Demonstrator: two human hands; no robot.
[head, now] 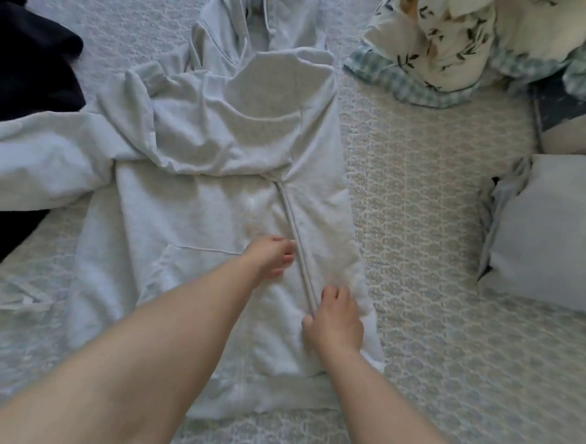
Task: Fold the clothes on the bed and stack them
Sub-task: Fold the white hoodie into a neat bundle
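A light grey zip-up hoodie (190, 195) lies front side up across the middle of the bed, its hood toward the far side and its left sleeve stretched out to the left. Its right side is folded in along the zipper (297, 246). My left hand (270, 258) rests on the fabric just left of the zipper with fingers curled down onto it. My right hand (335, 322) presses on the folded edge near the zipper's lower end, fingers bent into the cloth. A second pale grey garment (263, 17) lies beyond the hood.
Dark clothing (23, 61) lies at the far left. A floral and checked bundle (467, 40) sits at the back right. A pale blue pillow (551, 230) lies at the right. The patterned bed cover (432, 333) shows to the right of the hoodie.
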